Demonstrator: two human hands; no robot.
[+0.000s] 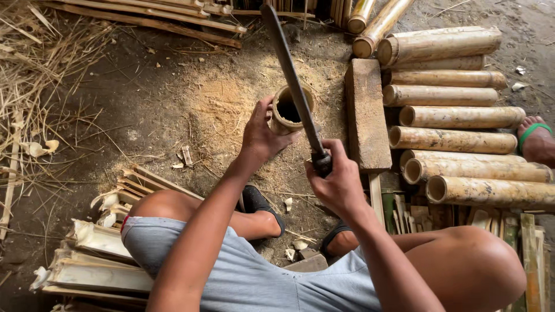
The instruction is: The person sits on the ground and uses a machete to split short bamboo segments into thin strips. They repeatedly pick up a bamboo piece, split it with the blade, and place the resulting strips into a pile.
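Bamboo tube (287, 112) upright in left hand (261, 136), machete (292, 86) in right hand (335, 182)

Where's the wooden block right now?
In the head view, the wooden block lies on the dirt floor right of centre, between the upright bamboo tube held by the left hand and the stack of bamboo sections.

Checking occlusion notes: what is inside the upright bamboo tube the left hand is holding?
The bamboo tube shows only a dark hollow. The long blade held in the right hand crosses its mouth, and shadow hides the bottom. The left hand grips its side.
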